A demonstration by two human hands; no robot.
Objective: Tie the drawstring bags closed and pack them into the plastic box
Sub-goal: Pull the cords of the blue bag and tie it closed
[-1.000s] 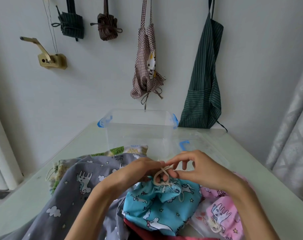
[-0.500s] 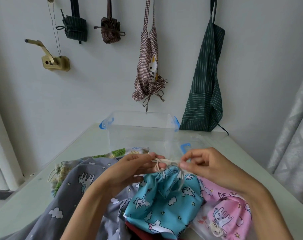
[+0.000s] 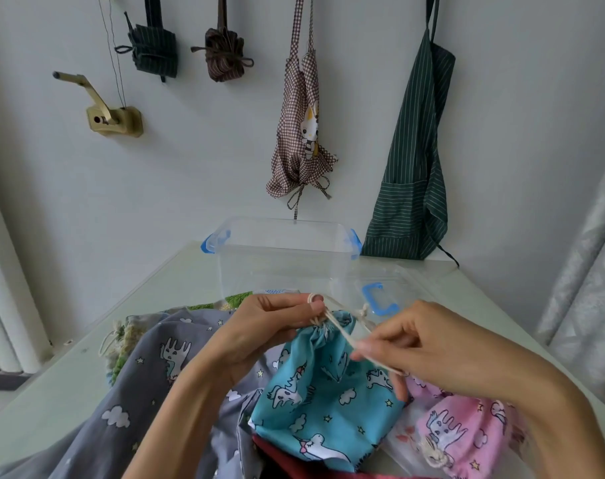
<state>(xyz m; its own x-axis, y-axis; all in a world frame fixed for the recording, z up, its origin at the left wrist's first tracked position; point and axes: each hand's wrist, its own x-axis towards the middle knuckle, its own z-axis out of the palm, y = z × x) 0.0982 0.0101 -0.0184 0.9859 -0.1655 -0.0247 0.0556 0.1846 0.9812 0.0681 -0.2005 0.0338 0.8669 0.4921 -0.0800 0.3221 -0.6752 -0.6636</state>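
Drawstring (image 3: 341,331) (cream) pinched btwn both hands' fingers (image 3: 363,347).

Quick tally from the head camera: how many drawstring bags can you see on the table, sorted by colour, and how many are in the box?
Blue bag, cord gripped by the left hand and the right hand: 1
Grey bag: 1
Pink bag: 1
Green-patterned bag: 1
Total visible: 4
In the plastic box: 0

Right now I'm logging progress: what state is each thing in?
blue bag: mouth cinched, cord being tied
left hand: pinches cord at the neck
right hand: pulls cord end
plastic box: open, empty
lid: off, beside box
pink bag: lying on table
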